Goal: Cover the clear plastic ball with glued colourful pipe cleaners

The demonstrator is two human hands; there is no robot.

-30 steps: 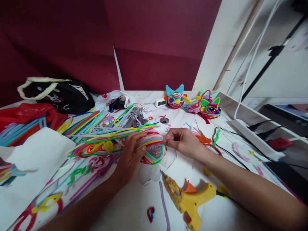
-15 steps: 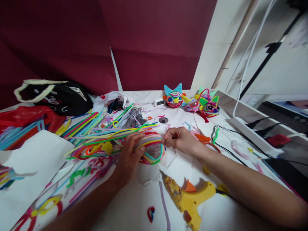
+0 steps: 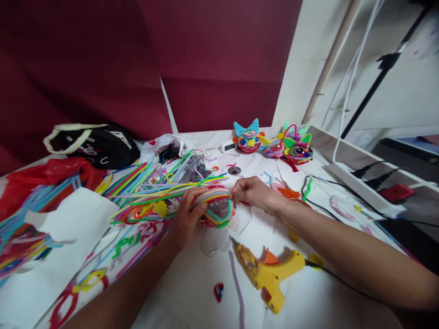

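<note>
A rounded ornament [image 3: 219,208], clear in its middle and banded with coloured pipe cleaners, is held above the white table. My left hand [image 3: 188,214] is closed around its left side, thumb toward the front. At its upper right edge, my right hand [image 3: 247,189] pinches with thumb and forefinger; whether the fingertips grip the ornament's rim or a small strip there is too small to tell. Below and to the right lies a yellow glue gun [image 3: 270,278], its nozzle toward the ornament. A lilac pipe cleaner [image 3: 237,288] and a small red and blue piece [image 3: 218,292] rest nearby.
Bundled pipe cleaners [image 3: 130,180] cover the left side, by white paper [image 3: 75,228] and a black bag [image 3: 99,146]. Finished ornaments [image 3: 247,139] stand at the back beside a small white display [image 3: 228,146]. A power strip [image 3: 363,189] and cables lie right.
The view has shifted slightly, so things on the left appear farther right. Both hands keep their places at the ornament, which looks slightly tilted compared with before.
</note>
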